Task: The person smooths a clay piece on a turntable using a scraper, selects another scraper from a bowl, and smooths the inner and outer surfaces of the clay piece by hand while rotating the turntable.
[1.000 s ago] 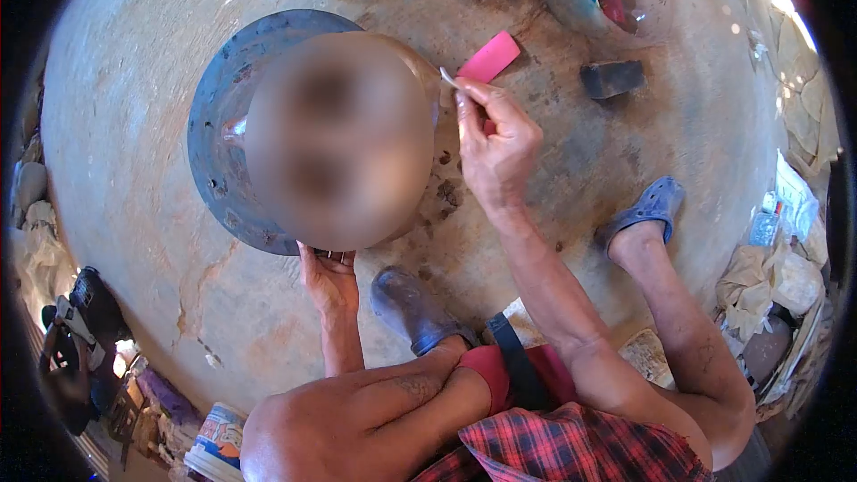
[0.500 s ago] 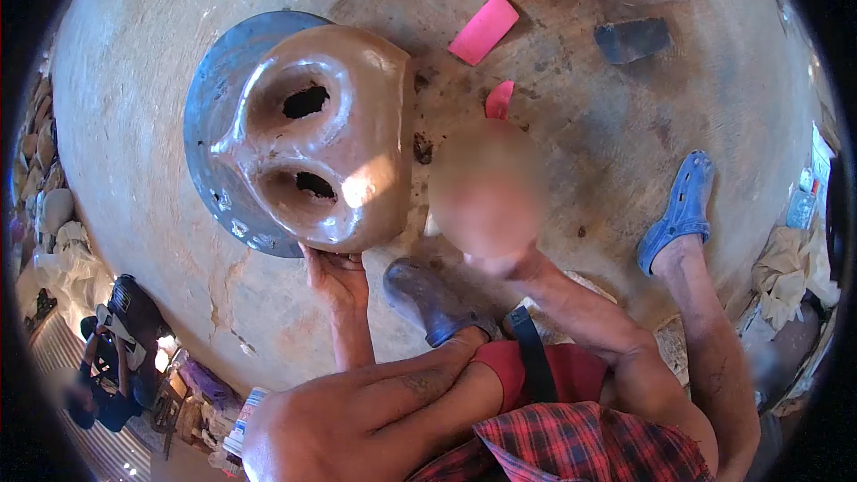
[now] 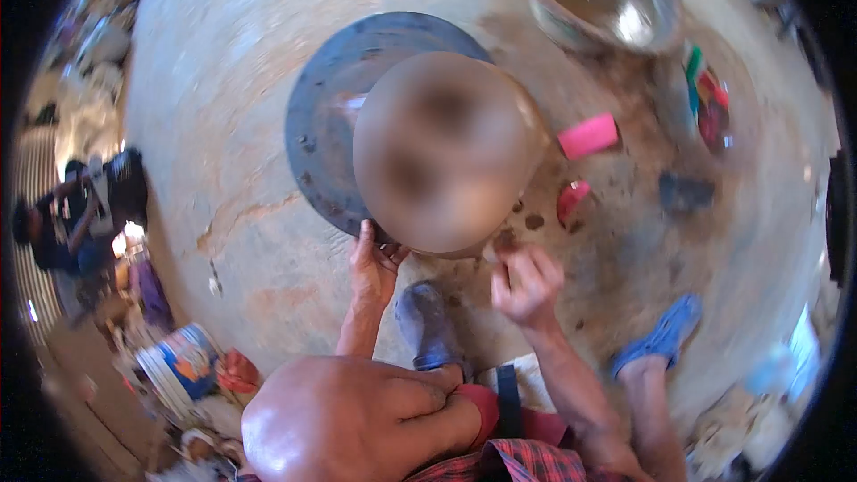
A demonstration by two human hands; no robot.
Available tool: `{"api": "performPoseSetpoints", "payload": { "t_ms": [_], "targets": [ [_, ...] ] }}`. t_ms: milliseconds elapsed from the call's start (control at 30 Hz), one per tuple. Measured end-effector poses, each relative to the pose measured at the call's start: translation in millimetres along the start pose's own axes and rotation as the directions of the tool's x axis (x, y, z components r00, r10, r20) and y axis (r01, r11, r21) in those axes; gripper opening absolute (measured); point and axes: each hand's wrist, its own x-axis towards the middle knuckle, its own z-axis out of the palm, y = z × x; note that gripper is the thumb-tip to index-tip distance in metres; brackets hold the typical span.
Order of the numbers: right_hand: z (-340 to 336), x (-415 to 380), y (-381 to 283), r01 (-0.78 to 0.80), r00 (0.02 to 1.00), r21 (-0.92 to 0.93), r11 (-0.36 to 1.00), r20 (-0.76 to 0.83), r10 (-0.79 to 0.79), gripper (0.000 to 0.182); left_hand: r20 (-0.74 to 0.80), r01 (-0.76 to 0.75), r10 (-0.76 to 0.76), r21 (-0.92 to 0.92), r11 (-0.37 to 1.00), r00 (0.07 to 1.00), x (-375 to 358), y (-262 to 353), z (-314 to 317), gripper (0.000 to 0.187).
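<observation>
A brown clay form, its surface blurred with two dark spots, rests on a blue-grey round disc on the floor. My left hand is at the near edge of both. Its thumb lies against the disc's rim and its fingers curl under the edge. To the right of the clay, my right hand is closed in a pinch close to the form's lower right edge. Whatever sits between those fingertips is too small and smeared to name.
Right of the clay lie a pink block, a red wedge-shaped piece and a dark block. Farther up stands a basin, beside a container of colourful items. A bucket and another person are at left.
The view has swung, so the clay and disc appear farther right and the basin has come into view. My right hand, blurred before, now shows by the clay's edge. My left hand stays at the rim.
</observation>
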Motion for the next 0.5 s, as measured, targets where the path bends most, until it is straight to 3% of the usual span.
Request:
{"api": "performPoseSetpoints", "payload": {
  "t_ms": [67, 133, 200, 267, 333, 367, 433, 500],
  "targets": [
    [-29.9, 16.6, -10.9, -0.003, 1.000, -0.081, 0.997, -0.024, 0.002, 0.016, -0.034, -0.026, 0.023, -0.084, 0.996, 0.999, -0.7, -0.4, 12.2, 0.039],
    [-47.0, 62.9, -7.4, -0.087, 0.966, -0.113, 0.990, -0.254, 0.056, 0.014, -0.033, -0.019, 0.018, -0.007, 1.000, 0.999, -6.2, 1.1, 20.4, 0.045],
    [-55.9, 124.6, -24.2, 0.008, 0.970, -0.166, 0.986, -0.237, -0.048, 0.015, -0.032, -0.036, 0.035, -0.032, 0.999, 0.999, -9.4, 3.8, 28.5, 0.050],
    [-37.8, 179.8, -55.2, 0.138, 0.982, -0.138, 0.981, -0.112, -0.154, 0.025, -0.033, -0.041, 0.042, 0.018, 0.999, 0.999, -8.9, 5.4, 31.8, 0.046],
    [-6.8, 224.7, -73.5, 0.365, 0.930, -0.174, 0.914, 0.112, -0.350, 0.027, -0.041, -0.037, 0.037, 0.000, 0.999, 0.998, -7.0, 6.3, 33.8, 0.047],
    [11.2, 240.4, -81.7, 0.388, 0.920, -0.172, 0.905, 0.136, -0.369, 0.027, -0.049, -0.023, 0.024, 0.014, 1.000, 0.999, -6.8, 6.4, 33.2, 0.048],
    [43.6, 258.1, -97.9, 0.622, 0.761, -0.258, 0.739, 0.421, -0.494, 0.025, -0.055, -0.028, 0.028, 0.007, 1.000, 0.998, -5.6, 6.2, 33.5, 0.049],
    [69.9, 256.4, -109.8, 0.649, 0.722, -0.326, 0.687, 0.549, -0.421, 0.022, -0.060, -0.025, 0.026, 0.019, 1.000, 0.998, -6.3, 6.5, 35.1, 0.053]
  ]
}}
